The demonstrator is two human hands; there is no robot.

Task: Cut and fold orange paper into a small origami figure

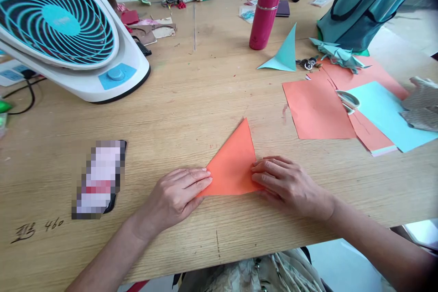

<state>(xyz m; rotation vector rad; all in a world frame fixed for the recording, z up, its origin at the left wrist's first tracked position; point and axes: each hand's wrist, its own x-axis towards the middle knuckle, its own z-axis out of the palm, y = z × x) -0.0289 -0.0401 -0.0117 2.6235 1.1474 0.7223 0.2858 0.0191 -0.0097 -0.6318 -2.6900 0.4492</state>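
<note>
A folded orange sheet of paper (233,164) lies on the wooden table in front of me, roughly a triangle with its tip pointing away. My left hand (179,191) holds its left corner, fingers pressed together on top and the thumb low at the edge. At the right edge, my right hand (285,180) grips the paper with bent fingers; its thumb is partly hidden below. Farther back stands a folded turquoise paper piece (282,54). Flat orange paper (318,109) lies to the right of my hands.
A fan (123,75) stands at the back left, with a phone (99,178) nearer me. Behind are a pink flask (264,18) and a teal bag (359,18). Scissors (348,100), a turquoise sheet (379,109) and a folded turquoise paper figure (342,56) lie on the right.
</note>
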